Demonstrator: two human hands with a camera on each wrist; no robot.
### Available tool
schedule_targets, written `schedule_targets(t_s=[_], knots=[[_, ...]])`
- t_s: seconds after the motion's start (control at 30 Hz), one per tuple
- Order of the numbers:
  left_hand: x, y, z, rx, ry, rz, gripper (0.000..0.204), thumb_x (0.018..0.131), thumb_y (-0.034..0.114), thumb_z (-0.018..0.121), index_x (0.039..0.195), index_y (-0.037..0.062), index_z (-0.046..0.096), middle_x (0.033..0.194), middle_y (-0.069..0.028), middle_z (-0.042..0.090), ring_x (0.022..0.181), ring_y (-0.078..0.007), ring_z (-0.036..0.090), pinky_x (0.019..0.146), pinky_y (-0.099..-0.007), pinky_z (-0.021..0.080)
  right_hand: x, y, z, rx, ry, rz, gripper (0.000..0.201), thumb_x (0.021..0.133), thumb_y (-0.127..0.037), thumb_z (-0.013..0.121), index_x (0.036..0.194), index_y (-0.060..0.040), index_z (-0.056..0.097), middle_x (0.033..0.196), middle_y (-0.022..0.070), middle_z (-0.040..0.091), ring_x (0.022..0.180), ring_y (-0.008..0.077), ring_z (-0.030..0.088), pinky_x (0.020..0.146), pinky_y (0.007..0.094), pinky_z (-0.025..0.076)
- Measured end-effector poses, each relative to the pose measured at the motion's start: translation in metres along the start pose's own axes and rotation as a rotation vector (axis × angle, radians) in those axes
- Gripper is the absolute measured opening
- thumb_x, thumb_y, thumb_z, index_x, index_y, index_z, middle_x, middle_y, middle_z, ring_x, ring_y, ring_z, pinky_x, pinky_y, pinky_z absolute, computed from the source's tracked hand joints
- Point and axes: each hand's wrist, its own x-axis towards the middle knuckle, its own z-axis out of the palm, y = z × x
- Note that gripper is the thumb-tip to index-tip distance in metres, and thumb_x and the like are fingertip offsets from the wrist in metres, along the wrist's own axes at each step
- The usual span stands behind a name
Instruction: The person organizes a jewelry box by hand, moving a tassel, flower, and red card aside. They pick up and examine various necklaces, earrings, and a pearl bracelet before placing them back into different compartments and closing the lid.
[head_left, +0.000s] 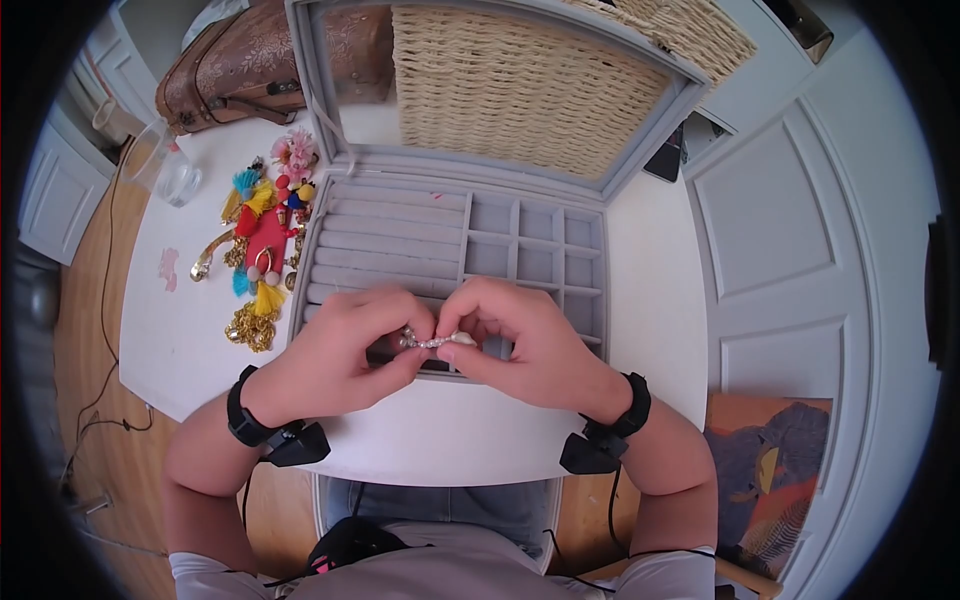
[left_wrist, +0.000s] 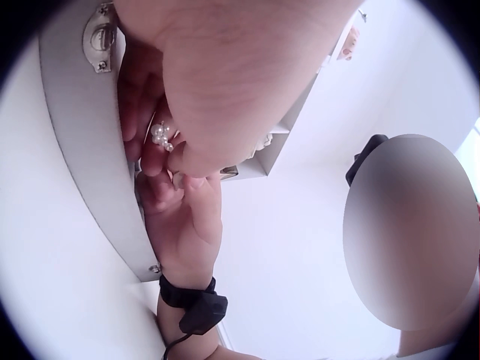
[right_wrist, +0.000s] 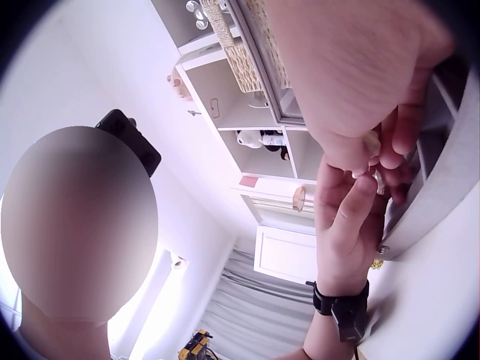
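A short strand of white pearl beads (head_left: 430,343) spans the gap between both hands, over the front of a grey jewellery box (head_left: 604,260). My left hand (head_left: 345,345) pinches its left end between thumb and fingers. At its right end, thumb and forefinger of my right hand (head_left: 530,345) grip a larger pale piece. In the left wrist view a small cluster of pearls (left_wrist: 161,135) shows beside the fingers. The box's glass-topped lid (head_left: 655,140) stands raised, with padded ring rolls at left and square compartments at right.
Left of the box lies a heap of tasselled jewellery (head_left: 265,240), with gold chains (head_left: 252,328) in front. A clear plastic cup (head_left: 178,178) lies at the table's left side. Behind stand a brown case (head_left: 235,70) and a woven basket (head_left: 520,95). A phone (head_left: 665,155) lies right of the lid.
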Motion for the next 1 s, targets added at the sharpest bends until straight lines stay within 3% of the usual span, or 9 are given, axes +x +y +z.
schedule_targets(t_s=[0.1, 0.2, 0.27, 0.43, 0.63, 0.7, 0.87, 1.0], knots=[[-0.0009, 0.0047, -0.0019, 0.003, -0.049, -0.077, 0.016, 0.093, -0.005, 0.072, 0.107, 0.0020, 0.069, 0.097, -0.0106, 0.072, 0.082, -0.0232, 0.072, 0.074, -0.0325, 0.056, -0.0003, -0.0025, -0.0002, -0.029, -0.015, -0.005, 0.019, 0.102, 0.003, 0.074, 0.118, -0.0021, 0.065, 0.108, 0.0005, 0.067, 0.093, 0.0060, 0.063, 0.084, 0.0251, 0.054], [-0.0002, 0.0029, -0.0003, -0.008, -0.018, -0.088, 0.013, 0.094, -0.004, 0.072, 0.106, 0.0013, 0.070, 0.094, -0.0105, 0.073, 0.079, -0.0215, 0.073, 0.072, -0.0316, 0.056, 0.0000, 0.0001, -0.0009, -0.030, -0.027, -0.018, 0.021, 0.102, 0.003, 0.073, 0.119, -0.0025, 0.063, 0.109, 0.0005, 0.066, 0.093, 0.0056, 0.063, 0.084, 0.0252, 0.054], [0.0000, 0.0015, -0.0003, -0.015, -0.002, -0.069, 0.016, 0.094, -0.001, 0.073, 0.109, 0.0022, 0.071, 0.091, -0.0090, 0.074, 0.076, -0.0244, 0.071, 0.063, -0.0323, 0.056, -0.0004, -0.0004, -0.0018, -0.035, -0.034, -0.008, 0.022, 0.101, 0.004, 0.073, 0.120, -0.0027, 0.063, 0.109, 0.0005, 0.066, 0.093, 0.0056, 0.062, 0.084, 0.0251, 0.054], [-0.0003, 0.0007, 0.0016, 0.008, 0.017, -0.071, 0.017, 0.094, -0.001, 0.074, 0.110, 0.0023, 0.072, 0.090, -0.0085, 0.074, 0.075, -0.0226, 0.072, 0.062, -0.0320, 0.056, -0.0008, -0.0011, -0.0002, -0.038, -0.021, 0.012, 0.022, 0.102, 0.003, 0.073, 0.118, -0.0030, 0.061, 0.110, 0.0013, 0.066, 0.096, 0.0056, 0.063, 0.086, 0.0248, 0.054], [0.0001, 0.0045, -0.0019, 0.022, -0.021, -0.105, 0.018, 0.092, 0.004, 0.082, 0.108, 0.0020, 0.074, 0.090, -0.0084, 0.073, 0.075, -0.0205, 0.071, 0.064, -0.0311, 0.057, -0.0009, 0.0025, 0.0029, -0.113, 0.087, 0.009, 0.016, 0.104, 0.000, 0.074, 0.114, -0.0018, 0.062, 0.104, 0.0019, 0.071, 0.090, 0.0057, 0.067, 0.077, 0.0247, 0.055], [-0.0004, 0.0050, -0.0015, 0.030, -0.048, -0.122, 0.018, 0.091, 0.005, 0.085, 0.107, 0.0018, 0.076, 0.091, -0.0087, 0.073, 0.077, -0.0205, 0.071, 0.067, -0.0310, 0.057, 0.0006, 0.0027, 0.0059, -0.119, 0.148, -0.031, 0.017, 0.102, -0.011, 0.078, 0.109, -0.0052, 0.064, 0.087, 0.0028, 0.072, 0.071, 0.0103, 0.067, 0.065, 0.0282, 0.055], [-0.0009, -0.0001, 0.0034, 0.112, 0.000, -0.033, 0.015, 0.090, 0.005, 0.085, 0.101, 0.0014, 0.076, 0.087, -0.0077, 0.072, 0.074, -0.0188, 0.071, 0.064, -0.0294, 0.056, -0.0002, -0.0016, 0.0056, -0.150, 0.108, -0.058, 0.018, 0.101, -0.010, 0.079, 0.111, -0.0058, 0.064, 0.088, 0.0033, 0.072, 0.072, 0.0114, 0.069, 0.065, 0.0287, 0.056], [-0.0013, 0.0033, 0.0024, 0.072, 0.024, -0.078, 0.012, 0.089, 0.002, 0.082, 0.100, 0.0015, 0.076, 0.083, -0.0069, 0.071, 0.070, -0.0154, 0.070, 0.061, -0.0269, 0.053, 0.0009, -0.0027, 0.0055, -0.102, 0.079, -0.062, 0.019, 0.100, -0.006, 0.078, 0.111, -0.0060, 0.063, 0.090, 0.0035, 0.071, 0.075, 0.0125, 0.070, 0.065, 0.0296, 0.057]])
